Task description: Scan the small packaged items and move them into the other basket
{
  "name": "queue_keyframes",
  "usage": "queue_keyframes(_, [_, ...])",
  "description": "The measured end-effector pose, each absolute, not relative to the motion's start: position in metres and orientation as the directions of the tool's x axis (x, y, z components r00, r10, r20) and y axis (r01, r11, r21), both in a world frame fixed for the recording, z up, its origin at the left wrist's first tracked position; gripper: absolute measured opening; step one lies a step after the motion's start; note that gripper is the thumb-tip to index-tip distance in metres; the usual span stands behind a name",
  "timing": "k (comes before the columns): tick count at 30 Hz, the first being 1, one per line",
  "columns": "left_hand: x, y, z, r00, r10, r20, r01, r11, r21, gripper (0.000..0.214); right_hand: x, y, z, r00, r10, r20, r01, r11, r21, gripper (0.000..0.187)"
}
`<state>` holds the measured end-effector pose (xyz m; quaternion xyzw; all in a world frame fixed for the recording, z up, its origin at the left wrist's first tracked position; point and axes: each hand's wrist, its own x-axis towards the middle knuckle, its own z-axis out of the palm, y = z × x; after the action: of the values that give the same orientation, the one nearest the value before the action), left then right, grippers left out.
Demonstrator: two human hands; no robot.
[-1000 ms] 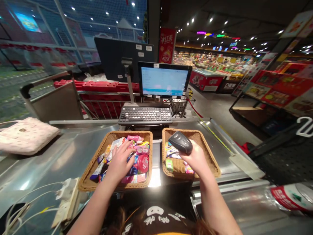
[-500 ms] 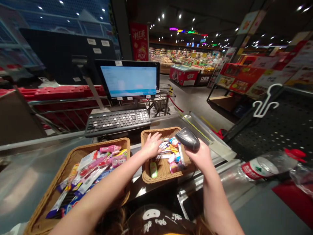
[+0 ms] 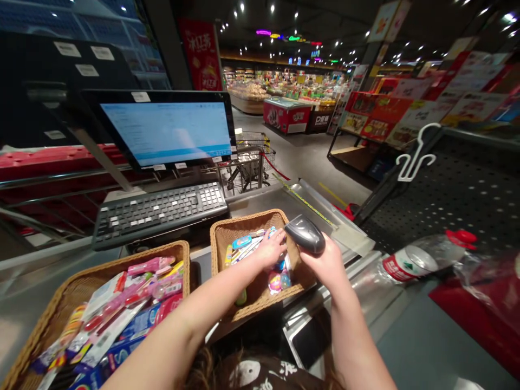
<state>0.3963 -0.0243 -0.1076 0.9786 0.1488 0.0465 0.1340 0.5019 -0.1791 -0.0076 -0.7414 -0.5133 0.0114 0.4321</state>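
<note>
Two wicker baskets sit close together on the steel worktop [image 3: 260, 205]. Our right grip [image 3: 327, 265] is closed around a black handheld barcode scanner [image 3: 304, 234], which sits across the top of the hand. Just left of that grip, our left grip [image 3: 270, 249] is spread over small packets [image 3: 244, 244] in the nearer basket [image 3: 252, 219], though we cannot tell whether it has hold of one. The fuller basket [image 3: 57, 292] lies further left, under our left forearm.

We see three risks. A knock to the right wrist could loosen the scanner over the packets. Our forearm could drag the fuller basket's loose goods over its rim. Reaching right could also catch the plastic bottle [image 3: 422, 257], which has a red cap and lies on its side beyond the grip.
</note>
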Motion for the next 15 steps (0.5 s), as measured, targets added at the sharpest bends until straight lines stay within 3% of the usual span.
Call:
queue_keyframes(3, [0.41, -0.012, -0.11, 0.967, 0.256, -0.004, 0.249, -0.936, 0.249, 0.029, 0.502, -0.181, -0.007, 0.479, 0.777, 0.41, 0.734, -0.098, -0.672, 0.023])
queue_keyframes(7, [0.421, 0.0, -0.111, 0.957, 0.288, -0.033, 0.287, -0.927, 0.24, 0.036, 0.503, -0.183, -0.007, 0.47, 0.792, 0.39, 0.723, -0.092, -0.684, 0.026])
queue_keyframes(15, [0.427, -0.017, -0.117, 0.737, 0.673, -0.059, 0.658, -0.695, 0.29, 0.041, 0.503, -0.186, -0.008, 0.459, 0.78, 0.425, 0.739, -0.069, -0.67, 0.03])
